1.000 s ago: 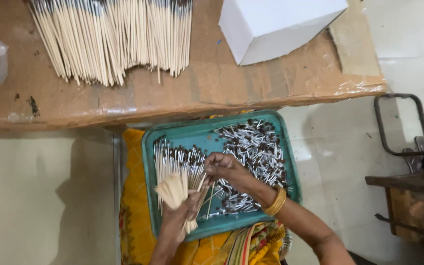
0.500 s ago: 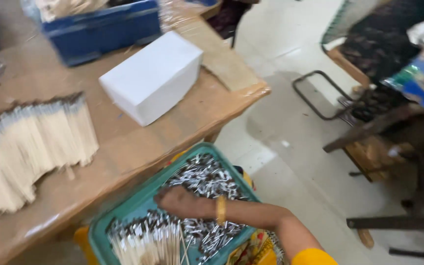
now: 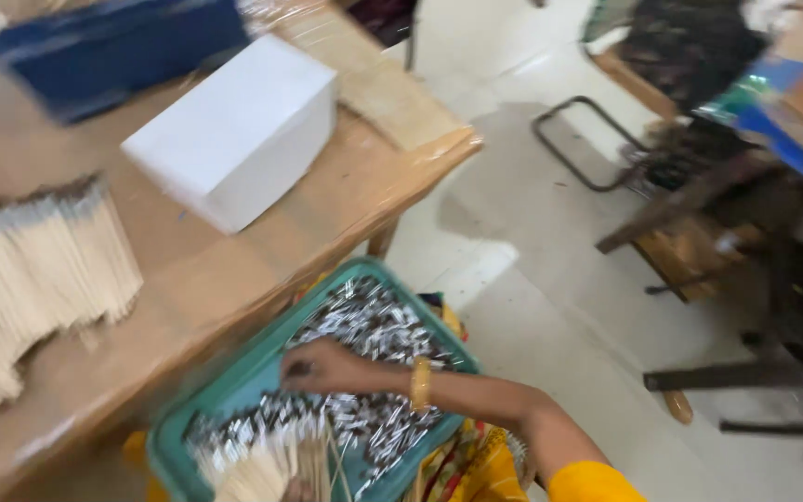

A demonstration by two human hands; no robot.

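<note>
- Teal plastic tray [image 3: 234, 386] sat on our lap below the table's front edge, full of small silver-and-dark metal pieces [image 3: 374, 335].
- Our right hand [image 3: 322, 365] lay flat on them, fingers curled; whether it held any, we could not tell.
- Pale wooden sticks [image 3: 267, 474] stood bunched at the tray's near edge; our left hand was hidden.
- We judged small pinches best.

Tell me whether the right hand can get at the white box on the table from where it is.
Probably yes. The right hand rests on the small metal pieces in the green tray, the white box sits on the table just above, and nothing stands between them.
</note>
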